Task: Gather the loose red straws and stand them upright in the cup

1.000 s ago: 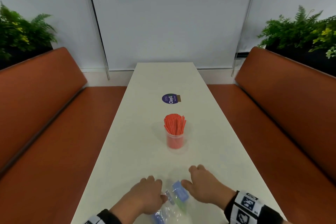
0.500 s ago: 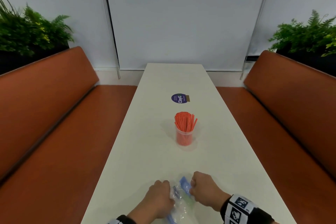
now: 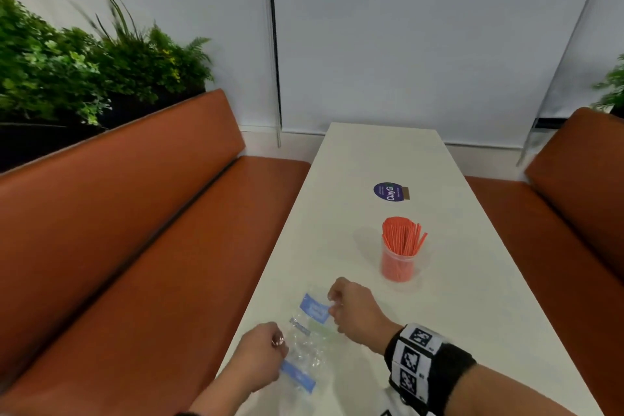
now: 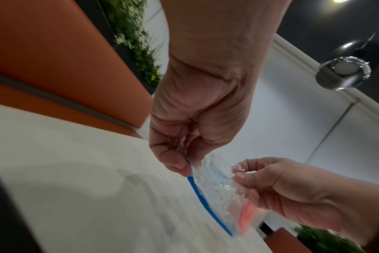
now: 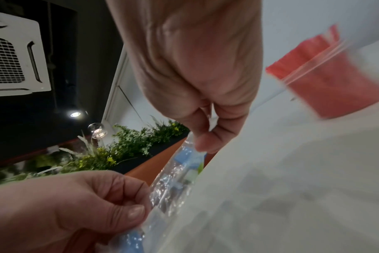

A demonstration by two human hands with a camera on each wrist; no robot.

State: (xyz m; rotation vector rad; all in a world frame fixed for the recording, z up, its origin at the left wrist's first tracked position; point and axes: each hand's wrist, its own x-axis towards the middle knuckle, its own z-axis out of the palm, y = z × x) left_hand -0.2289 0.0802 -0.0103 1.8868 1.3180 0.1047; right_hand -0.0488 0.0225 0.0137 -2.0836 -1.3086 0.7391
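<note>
Left hand and right hand fingers pinching clear bag near table's left edge

clear bag, perhaps empty | sticker | benches | plants

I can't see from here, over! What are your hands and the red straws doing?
Both hands, left and right, pinch a clear plastic bag. Red straws upright in the cup. Nothing between hands and cup.
</note>
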